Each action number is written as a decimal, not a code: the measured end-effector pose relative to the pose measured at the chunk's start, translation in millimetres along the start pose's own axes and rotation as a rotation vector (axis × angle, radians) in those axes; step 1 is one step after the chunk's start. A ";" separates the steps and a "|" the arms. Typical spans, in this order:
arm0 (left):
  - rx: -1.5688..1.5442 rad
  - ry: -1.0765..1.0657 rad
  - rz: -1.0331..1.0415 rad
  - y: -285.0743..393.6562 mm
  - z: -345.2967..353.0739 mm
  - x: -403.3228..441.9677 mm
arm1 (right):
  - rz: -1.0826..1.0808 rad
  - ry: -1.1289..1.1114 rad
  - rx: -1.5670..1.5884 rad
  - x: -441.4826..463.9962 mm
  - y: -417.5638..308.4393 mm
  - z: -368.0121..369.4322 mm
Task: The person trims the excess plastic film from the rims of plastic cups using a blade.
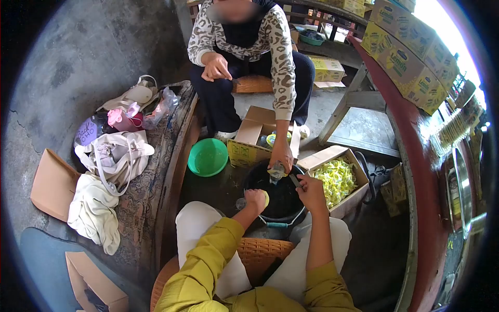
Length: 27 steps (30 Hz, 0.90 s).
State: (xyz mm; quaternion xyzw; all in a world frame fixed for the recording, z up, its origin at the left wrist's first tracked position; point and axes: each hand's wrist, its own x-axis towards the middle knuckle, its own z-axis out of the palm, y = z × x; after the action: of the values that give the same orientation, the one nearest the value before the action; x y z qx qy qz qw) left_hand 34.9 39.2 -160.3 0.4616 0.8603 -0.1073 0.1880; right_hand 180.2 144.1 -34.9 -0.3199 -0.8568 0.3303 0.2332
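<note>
My left hand [254, 200] is closed round a small clear drink cup with a pale yellow lid [266, 198], tipped on its side at the bucket's near left rim. In my right hand [312, 192] is a knife [295, 180], its short grey blade pointing up and left over the bucket's right side. The black bucket [283, 208] stands between my knees, its teal-gripped handle towards me. Above it, a co-worker's hand [281, 156] holds a tilted clear cup [277, 170]. Their other hand [215, 66] grips a small dark tool.
Right of the bucket is a carton of yellow-green wrapper pieces [335, 179]. An open carton [260, 127] holding cups and a green basin [208, 157] sit beyond. A bench with bags [114, 156] runs along the left; stacked cartons [408, 52] rest on the right ledge.
</note>
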 end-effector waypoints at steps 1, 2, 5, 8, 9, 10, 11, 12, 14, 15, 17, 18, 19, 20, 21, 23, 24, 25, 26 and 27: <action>-0.001 0.008 0.020 0.1 -0.1 0.2 | 0.012 0.004 0.001 0.9 -1.3 -0.3; -0.004 0.011 0.040 1.1 1.0 -0.3 | 0.028 0.004 0.001 -0.1 -2.5 -0.6; 0.084 0.010 0.074 3.3 -13.2 -12.0 | 0.012 0.000 -0.024 -0.3 -1.2 0.9; 0.106 0.096 0.088 5.0 -11.8 -13.1 | 0.042 -0.009 0.020 -0.6 -6.9 2.0; 0.134 0.283 0.128 4.5 -5.7 -14.6 | 0.042 -0.009 0.019 -1.1 -6.5 3.4; 0.163 0.469 0.169 4.1 -1.3 -13.7 | 0.044 -0.008 0.019 -0.4 -6.1 4.5; 0.183 0.326 0.152 4.3 1.5 -9.8 | 0.029 0.003 0.017 1.1 -5.3 5.3; 0.201 0.181 0.137 6.1 3.5 -7.9 | 0.017 0.013 0.015 1.0 -4.7 5.5; 0.180 0.181 0.110 6.2 16.0 -6.2 | 0.008 0.022 0.012 -2.4 -2.1 6.0; 0.185 0.254 0.130 7.0 15.9 -8.6 | 0.007 0.022 0.012 -1.3 -2.5 5.5; 0.194 0.395 0.172 8.5 14.0 -8.7 | 0.012 0.033 0.018 0.1 -2.3 4.9; 0.179 0.073 0.062 11.2 11.8 -10.4 | 0.021 0.045 0.025 -0.3 -4.1 3.9; 0.139 0.207 0.110 9.4 10.0 -13.5 | 0.027 0.059 0.031 0.5 -6.1 2.4; 0.096 0.342 0.158 5.3 8.3 -17.1 | 0.048 0.047 0.039 0.9 -8.1 0.2; 0.053 0.481 0.205 3.9 8.6 -16.1 | 0.053 0.057 0.072 -0.2 -5.2 -0.2; 0.084 0.371 0.187 4.6 6.0 -12.6 | 0.055 0.081 0.142 1.5 -0.3 1.0; 0.088 0.294 0.164 3.0 3.6 -13.6 | 0.058 0.094 0.145 2.0 -1.8 0.8; 0.086 0.217 0.139 2.8 2.2 -15.8 | 0.058 0.104 0.144 1.0 -3.9 0.4; 0.076 0.384 0.186 1.3 1.2 -19.0 | 0.055 0.115 0.144 1.4 -5.2 -0.5; 0.048 0.418 0.186 3.5 -1.4 -18.4 | 0.044 0.118 0.130 2.6 -4.3 -1.1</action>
State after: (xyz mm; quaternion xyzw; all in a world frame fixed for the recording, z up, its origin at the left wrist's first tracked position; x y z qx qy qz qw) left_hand 46.7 27.8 -151.3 0.5553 0.8316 -0.0121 0.0040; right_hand 177.4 143.9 -30.6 -0.3415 -0.8112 0.3710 0.2962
